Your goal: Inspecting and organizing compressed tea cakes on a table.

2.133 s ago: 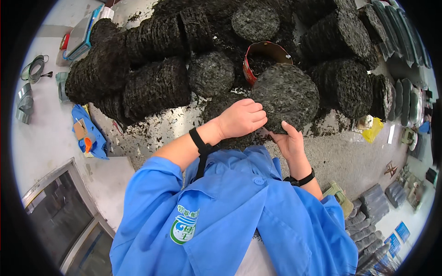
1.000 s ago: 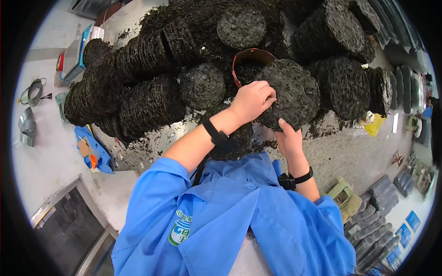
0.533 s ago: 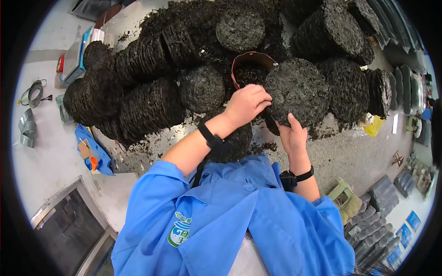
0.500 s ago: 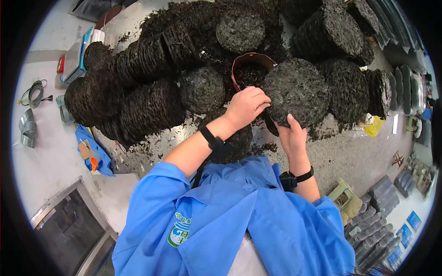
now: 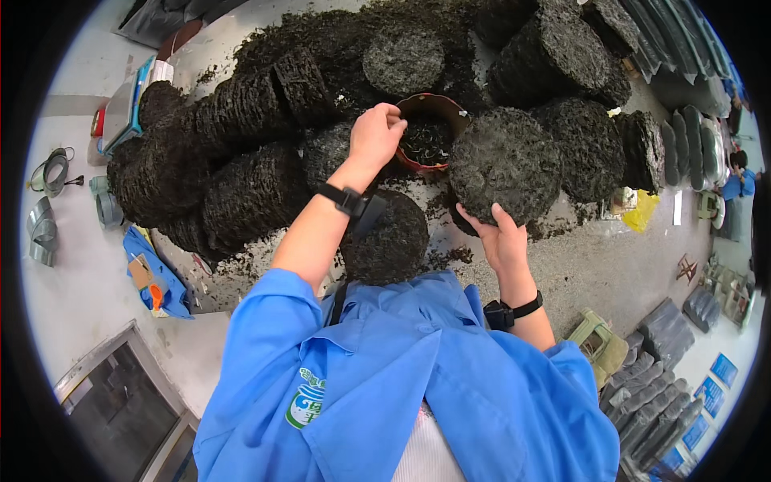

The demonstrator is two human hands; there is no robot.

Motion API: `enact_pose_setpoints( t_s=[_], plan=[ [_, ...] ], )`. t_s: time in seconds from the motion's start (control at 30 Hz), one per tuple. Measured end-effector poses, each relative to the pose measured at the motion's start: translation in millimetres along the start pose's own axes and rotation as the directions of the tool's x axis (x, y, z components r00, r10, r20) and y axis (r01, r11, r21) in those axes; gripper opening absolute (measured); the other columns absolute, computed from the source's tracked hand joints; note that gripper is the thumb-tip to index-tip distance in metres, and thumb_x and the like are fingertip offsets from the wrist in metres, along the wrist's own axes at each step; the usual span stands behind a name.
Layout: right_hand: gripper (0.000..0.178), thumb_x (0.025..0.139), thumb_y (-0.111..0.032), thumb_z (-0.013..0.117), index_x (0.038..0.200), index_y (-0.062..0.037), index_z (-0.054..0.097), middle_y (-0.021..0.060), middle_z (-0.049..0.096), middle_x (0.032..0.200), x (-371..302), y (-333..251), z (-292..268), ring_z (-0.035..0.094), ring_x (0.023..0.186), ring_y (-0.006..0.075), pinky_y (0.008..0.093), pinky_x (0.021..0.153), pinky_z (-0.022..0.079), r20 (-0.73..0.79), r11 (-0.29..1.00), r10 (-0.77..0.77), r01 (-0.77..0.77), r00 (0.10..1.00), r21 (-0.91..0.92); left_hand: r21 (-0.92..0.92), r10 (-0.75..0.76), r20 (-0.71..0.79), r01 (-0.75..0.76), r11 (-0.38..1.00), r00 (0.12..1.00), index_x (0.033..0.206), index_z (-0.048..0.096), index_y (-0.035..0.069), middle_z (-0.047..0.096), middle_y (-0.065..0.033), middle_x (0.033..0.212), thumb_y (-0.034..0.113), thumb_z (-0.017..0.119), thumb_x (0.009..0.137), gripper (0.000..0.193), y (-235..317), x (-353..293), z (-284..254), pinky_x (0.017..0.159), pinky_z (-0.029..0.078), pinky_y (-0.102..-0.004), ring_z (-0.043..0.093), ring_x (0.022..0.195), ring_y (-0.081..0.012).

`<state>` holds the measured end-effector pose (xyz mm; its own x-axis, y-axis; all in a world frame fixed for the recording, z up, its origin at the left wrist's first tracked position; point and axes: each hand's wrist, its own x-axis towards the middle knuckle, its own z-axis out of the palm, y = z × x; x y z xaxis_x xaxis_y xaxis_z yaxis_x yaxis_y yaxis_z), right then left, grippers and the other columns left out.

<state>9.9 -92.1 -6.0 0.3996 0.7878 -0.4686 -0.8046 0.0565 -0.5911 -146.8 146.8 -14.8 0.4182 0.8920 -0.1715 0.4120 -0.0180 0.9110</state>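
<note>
A round, dark cake of dried seaweed is tilted up toward me. My right hand grips its lower edge, thumb on the face and fingers partly behind it. To its left, my left hand hovers at the left rim of a red-walled round tub, fingertips pinched together. Whether anything is between those fingertips is too small to tell. Dark scraps with some pale bits lie inside the tub. Another round seaweed cake lies close to my body, below my left wrist.
Long rows of stacked seaweed cakes cover the left of the table; more stacks stand at the far right. A blue-edged scale is at the far left. Bagged dark packs line the right side, where another person appears.
My left hand has left the seaweed cake and moved left to the tub's rim. My right hand still holds the cake, which sits slightly lower and further left.
</note>
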Motion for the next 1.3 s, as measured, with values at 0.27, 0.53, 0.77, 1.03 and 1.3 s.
enact_pose_setpoints(
  t_s=[0.27,0.53,0.77,1.03,1.3],
  plan=[
    [0.079,0.073,0.011,0.065,0.148,-0.0070,0.047,0.0179,0.037,0.159,-21,-13,1,0.032,0.148,0.0396,0.0466,0.121,0.028,0.660,-0.469,-0.068,0.559,0.748,-0.683,-0.521,-0.170,0.381,0.363,0.773,0.909,0.130,0.058,-0.004,0.068,-0.0089,0.117,0.005,0.067,0.094,0.038,-8,-67,8,0.095,0.052,-0.0319,0.064,0.105,-0.0141],
    [0.048,0.094,-0.004,0.064,0.140,-0.0011,0.050,0.0165,0.056,0.141,-35,12,-52,0.055,0.131,0.0276,0.0397,0.106,0.047,-0.149,0.965,0.143,-0.171,0.978,-0.199,-0.644,-0.008,0.408,0.294,0.707,0.913,0.138,0.053,0.000,0.064,-0.0086,0.127,0.012,0.065,0.100,0.042,-36,-121,12,0.094,0.052,-0.0307,0.064,0.106,-0.0141],
    [0.035,0.096,-0.014,0.069,0.125,0.0010,0.057,0.0120,0.066,0.118,-26,4,-142,0.066,0.104,0.0228,0.0358,0.088,0.056,-0.297,0.994,-0.016,-0.016,0.955,-0.106,0.626,-0.031,-0.170,0.132,0.769,0.985,0.131,0.058,-0.002,0.060,-0.0200,0.119,0.032,0.077,0.086,0.059,-116,-177,-55,0.099,0.049,-0.0429,0.059,0.112,-0.0356],
    [0.066,0.087,-0.015,0.077,0.142,0.0028,0.046,0.0128,0.062,0.106,-30,135,-112,0.063,0.085,0.0169,0.0313,0.077,0.056,0.021,0.610,0.079,-0.032,0.997,-0.791,0.575,-0.057,-0.143,0.130,0.808,0.988,0.127,0.058,-0.003,0.057,-0.0207,0.124,0.027,0.087,0.074,0.068,-137,-214,-27,0.104,0.045,-0.0457,0.054,0.118,-0.0390],
    [0.056,0.092,-0.007,0.071,0.141,0.0026,0.046,0.0129,0.057,0.131,-28,87,-61,0.060,0.114,0.0200,0.0363,0.098,0.051,0.048,0.720,0.079,-0.024,0.996,-0.694,-0.340,-0.278,-0.008,0.259,0.904,0.961,0.126,0.052,-0.003,0.069,-0.0061,0.110,0.008,0.063,0.100,0.031,-120,-209,-32,0.084,0.051,-0.0267,0.063,0.100,-0.0103]
  ],
)
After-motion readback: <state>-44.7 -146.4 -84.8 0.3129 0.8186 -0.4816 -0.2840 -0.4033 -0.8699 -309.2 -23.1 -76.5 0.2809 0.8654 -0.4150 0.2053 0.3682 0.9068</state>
